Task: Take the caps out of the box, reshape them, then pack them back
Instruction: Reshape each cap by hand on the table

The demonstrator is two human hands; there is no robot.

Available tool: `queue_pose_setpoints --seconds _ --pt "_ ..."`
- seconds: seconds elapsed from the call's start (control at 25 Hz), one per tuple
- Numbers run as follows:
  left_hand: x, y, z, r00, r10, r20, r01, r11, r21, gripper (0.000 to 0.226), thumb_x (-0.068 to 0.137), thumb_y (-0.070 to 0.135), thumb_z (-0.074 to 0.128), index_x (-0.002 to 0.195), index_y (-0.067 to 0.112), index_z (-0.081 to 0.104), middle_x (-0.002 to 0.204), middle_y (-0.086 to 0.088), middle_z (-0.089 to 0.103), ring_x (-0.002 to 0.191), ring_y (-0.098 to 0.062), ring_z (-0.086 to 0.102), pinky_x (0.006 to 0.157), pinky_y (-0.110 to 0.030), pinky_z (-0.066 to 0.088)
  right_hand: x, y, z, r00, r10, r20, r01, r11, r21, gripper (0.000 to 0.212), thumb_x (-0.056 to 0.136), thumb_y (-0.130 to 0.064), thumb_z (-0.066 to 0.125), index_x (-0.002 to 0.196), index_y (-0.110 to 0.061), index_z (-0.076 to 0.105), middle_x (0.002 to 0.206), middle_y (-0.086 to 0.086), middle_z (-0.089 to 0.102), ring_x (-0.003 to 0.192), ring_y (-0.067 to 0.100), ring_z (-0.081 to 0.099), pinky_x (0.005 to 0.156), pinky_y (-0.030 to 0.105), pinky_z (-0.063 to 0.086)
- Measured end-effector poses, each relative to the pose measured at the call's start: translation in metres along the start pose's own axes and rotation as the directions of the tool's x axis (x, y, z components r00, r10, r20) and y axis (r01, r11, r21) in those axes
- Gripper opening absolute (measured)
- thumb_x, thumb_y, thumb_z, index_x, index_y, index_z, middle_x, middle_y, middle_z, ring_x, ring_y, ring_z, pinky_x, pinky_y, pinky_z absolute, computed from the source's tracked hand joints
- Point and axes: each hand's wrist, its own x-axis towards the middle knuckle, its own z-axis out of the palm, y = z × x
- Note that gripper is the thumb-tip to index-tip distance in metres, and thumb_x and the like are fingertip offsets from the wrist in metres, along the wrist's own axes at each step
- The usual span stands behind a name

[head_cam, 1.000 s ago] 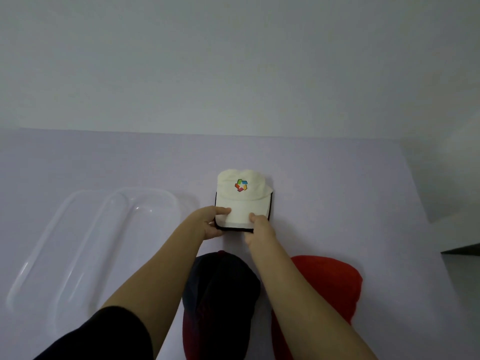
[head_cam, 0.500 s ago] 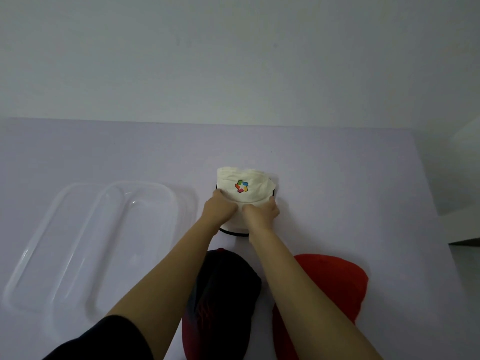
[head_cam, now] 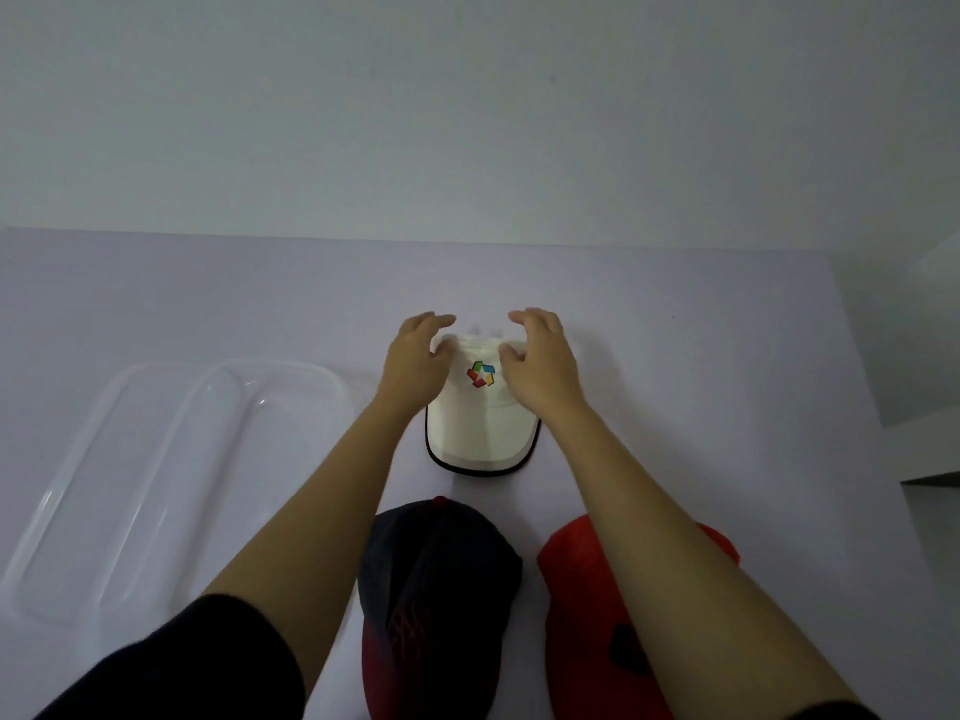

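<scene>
Nearby, navy cap (head_cam: 441,574), red cap (head_cam: 587,605), clear box (head_cam: 171,459) left.

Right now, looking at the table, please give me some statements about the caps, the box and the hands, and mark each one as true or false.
1. The white cap lies on the table with its brim toward the person. True.
2. The clear box holds the red cap. False: no cap is in the box; the red cap lies on the table, partly under the right forearm.
3. The left hand and right hand are at the two sides of the white cap's crown, fingers spread. True.
4. The dark cap is stacked on the white cap. False: it lies apart, nearer the person.
5. The white cap carries a multicoloured logo. True.
</scene>
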Motion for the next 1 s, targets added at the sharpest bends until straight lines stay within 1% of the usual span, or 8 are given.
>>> queue_pose_setpoints --seconds 0.12,0.24,0.4,0.48,0.6,0.72,0.84,1.0 --pt "0.012 -0.006 0.003 0.965 -0.015 0.26 -0.002 0.998 0.066 0.029 0.098 0.021 0.042 0.122 0.012 0.056 0.129 -0.015 0.05 0.113 -0.026 0.051 0.093 -0.03 0.039 0.014 0.016 0.001 0.962 -0.007 0.271 0.066 0.976 -0.208 0.049 0.085 -0.02 0.065 0.129 -0.01 0.046 0.137 0.007 0.041 0.116 0.024 0.05 0.09 0.028 0.038" --pt "0.016 -0.004 0.003 0.94 -0.05 0.337 0.018 0.995 0.096 0.028 0.099 0.022 0.039 0.119 0.009 0.053 0.125 -0.019 0.049 0.101 -0.026 0.053 0.085 -0.03 0.042 0.012 0.027 0.005 0.952 -0.013 0.306 0.078 0.976 -0.202 0.054 0.08 -0.022 0.071 0.125 -0.009 0.045 0.135 0.009 0.038 0.116 0.028 0.05 0.093 0.034 0.043" --pt "-0.003 0.01 -0.014 0.969 0.043 0.243 -0.076 0.989 0.129 0.045 0.096 0.025 0.05 0.139 0.015 0.041 0.146 -0.013 0.031 0.117 -0.029 0.051 0.098 -0.032 0.041 -0.012 0.027 -0.022 0.964 -0.091 0.251 0.131 0.981 -0.145 0.068 0.081 -0.033 0.069 0.139 -0.019 0.036 0.15 0.005 0.025 0.13 0.025 0.036 0.106 0.041 0.037" --pt "-0.03 0.023 -0.018 0.989 0.115 0.096 -0.124 0.988 0.088 0.042 0.094 0.023 0.053 0.135 0.015 0.046 0.142 -0.011 0.038 0.102 -0.023 0.057 0.09 -0.026 0.044 -0.036 0.03 -0.049 0.98 -0.141 0.144 0.152 0.986 -0.073 0.054 0.087 -0.033 0.063 0.135 -0.021 0.043 0.14 0.001 0.041 0.101 0.014 0.054 0.093 0.032 0.046" --pt "-0.083 0.048 -0.01 0.986 0.084 0.146 -0.079 0.996 -0.036 0.027 0.093 0.021 0.053 0.118 0.014 0.062 0.121 -0.003 0.06 0.073 -0.012 0.061 0.068 -0.013 0.037 -0.087 0.05 -0.091 0.996 -0.042 0.083 0.046 0.998 -0.045 0.033 0.089 -0.035 0.059 0.121 -0.027 0.055 0.11 -0.013 0.062 0.066 0.007 0.055 0.069 0.018 0.042" --pt "-0.135 0.062 0.01 0.913 0.006 0.407 0.042 0.993 -0.11 0.029 0.093 0.026 0.051 0.119 0.018 0.063 0.115 0.003 0.067 0.062 -0.005 0.066 0.061 -0.008 0.042 -0.14 0.09 -0.118 0.986 0.152 0.068 -0.151 0.988 -0.02 0.027 0.092 -0.037 0.053 0.117 -0.03 0.059 0.103 -0.021 0.06 0.094 0.018 0.062 0.079 0.021 0.041" --pt "-0.162 0.059 0.033 0.835 -0.083 0.545 0.143 0.987 -0.069 0.044 0.095 0.029 0.049 0.135 0.012 0.048 0.133 0.001 0.055 0.059 -0.006 0.064 0.08 -0.021 0.048 -0.176 0.129 -0.125 0.956 0.28 0.088 -0.283 0.959 0.018 0.034 0.096 -0.04 0.045 0.124 -0.025 0.057 0.119 -0.012 0.056 0.115 0.01 0.052 0.097 0.029 0.04" --pt "-0.175 0.061 0.054 0.776 -0.1 0.623 0.26 0.95 -0.171 0.04 0.098 0.028 0.044 0.135 0.011 0.047 0.119 -0.004 0.06 0.061 -0.008 0.061 0.057 -0.011 0.049 -0.198 0.162 -0.112 0.938 0.337 0.082 -0.346 0.929 0.133 0.022 0.097 -0.04 0.042 0.103 -0.03 0.061 0.103 -0.006 0.061 0.087 0.006 0.055 0.084 0.028 0.045"
